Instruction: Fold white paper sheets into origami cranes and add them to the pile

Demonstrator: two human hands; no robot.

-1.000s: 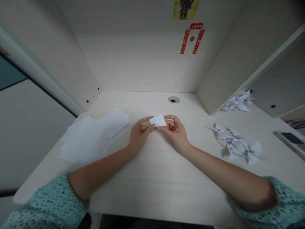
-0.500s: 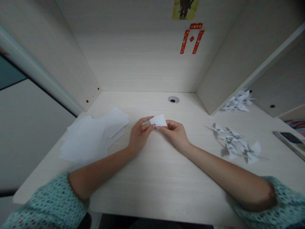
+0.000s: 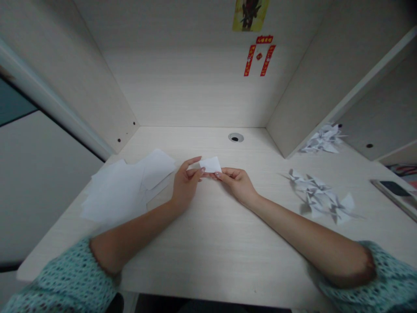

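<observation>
A small white piece of paper (image 3: 211, 164) is held up just above the desk, between my two hands. My left hand (image 3: 186, 180) pinches its left lower corner with the thumb in front, while the index finger reaches up past the paper's side. On the other side, my right hand (image 3: 237, 180) grips the lower right corner between thumb and fingers. Both thumbs press near the bottom edge. Whether the piece is folded in layers I cannot tell.
Left of my hands lie overlapping sheets of white paper (image 3: 114, 189). Several folded paper cranes (image 3: 321, 193) rest on the right, with another pile of cranes (image 3: 322, 139) beyond the upright panel (image 3: 302, 95). A phone (image 3: 395, 193) lies at the far right. A cable hole (image 3: 236, 137) sits at the back.
Both hands still hold the paper. My left hand and the paper have shifted slightly left, and the thumbs are a little farther apart along its lower edge.
</observation>
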